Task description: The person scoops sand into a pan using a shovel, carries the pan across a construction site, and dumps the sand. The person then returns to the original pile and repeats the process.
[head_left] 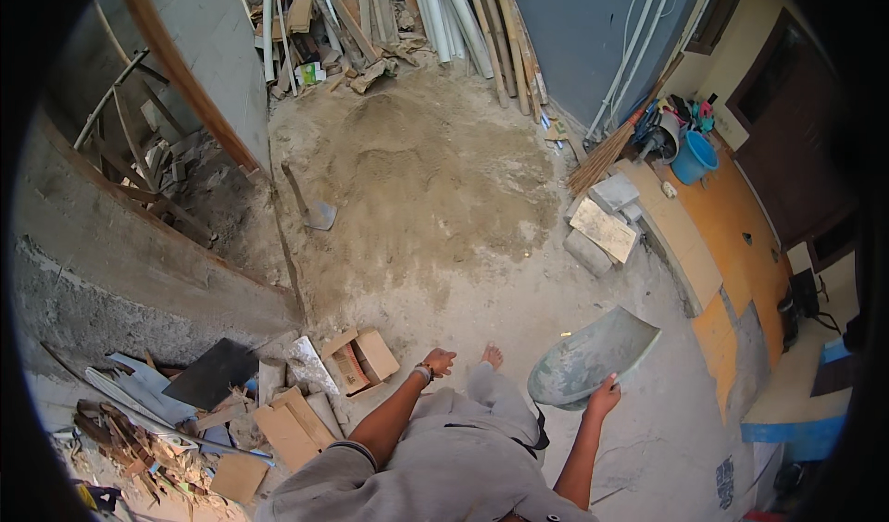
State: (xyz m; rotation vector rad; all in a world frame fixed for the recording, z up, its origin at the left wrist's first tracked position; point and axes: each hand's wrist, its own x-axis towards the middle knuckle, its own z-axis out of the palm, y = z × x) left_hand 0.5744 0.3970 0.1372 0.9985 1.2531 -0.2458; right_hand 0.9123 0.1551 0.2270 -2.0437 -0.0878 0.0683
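Observation:
My right hand (606,396) is closed on the near rim of a grey-green, mortar-stained scoop pan (593,355). The pan is tilted beside my right leg, one wide side open. My left hand (440,363), a band at its wrist, hangs in front of my body with fingers apart and nothing in them. Nearest to it is an open cardboard box (378,354) on the floor. Farther ahead spreads a heap of sand (398,161). At its left edge lies a hoe (319,215) with a wooden handle.
Concrete blocks (588,252) are stacked at the right, near a straw broom (602,156) and a blue bucket (694,158). Pipes (454,18) and boards lean at the far end. Scrap wood and a dark panel (213,374) clutter the near left. A raised orange ledge (732,207) runs along the right.

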